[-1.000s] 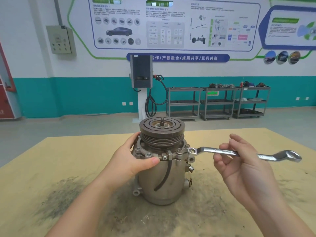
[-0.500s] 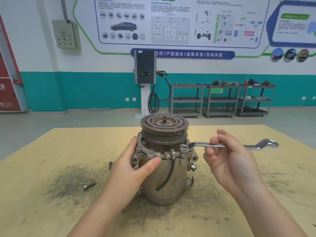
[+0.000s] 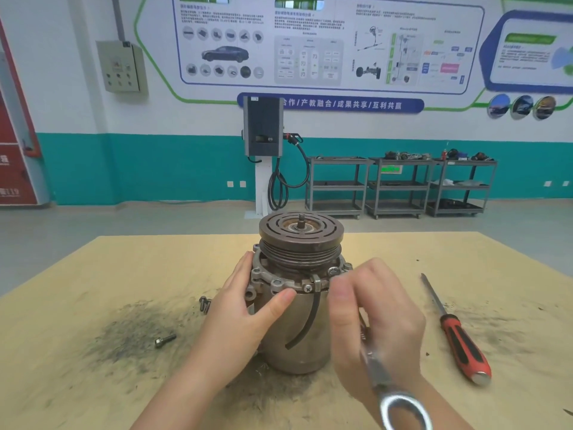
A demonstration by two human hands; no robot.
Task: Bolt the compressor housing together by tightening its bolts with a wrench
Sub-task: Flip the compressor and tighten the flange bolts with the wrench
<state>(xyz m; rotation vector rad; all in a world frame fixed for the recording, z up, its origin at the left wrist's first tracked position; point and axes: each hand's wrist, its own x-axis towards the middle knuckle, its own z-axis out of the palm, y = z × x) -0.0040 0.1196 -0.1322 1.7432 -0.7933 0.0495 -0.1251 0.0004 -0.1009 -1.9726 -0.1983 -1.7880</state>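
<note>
While my left hand [image 3: 248, 308] steadies the compressor housing [image 3: 294, 324], my right hand [image 3: 375, 318] grips the wrench [image 3: 393, 395] on a flange bolt [image 3: 334, 270]; loose bolts [image 3: 165, 339] on the table [image 3: 93, 274] suggest several remain.

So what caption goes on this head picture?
Left hand steadies the grey metal compressor housing while the right hand turns a silver wrench.

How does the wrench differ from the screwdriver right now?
The wrench is in the right hand, blurred, its near ring end towards the camera; the screwdriver lies alone on the table, right of the compressor. The wrench is bare metal throughout; the screwdriver has a red and black handle. Both are long hand tools on the compressor's right side.
</note>
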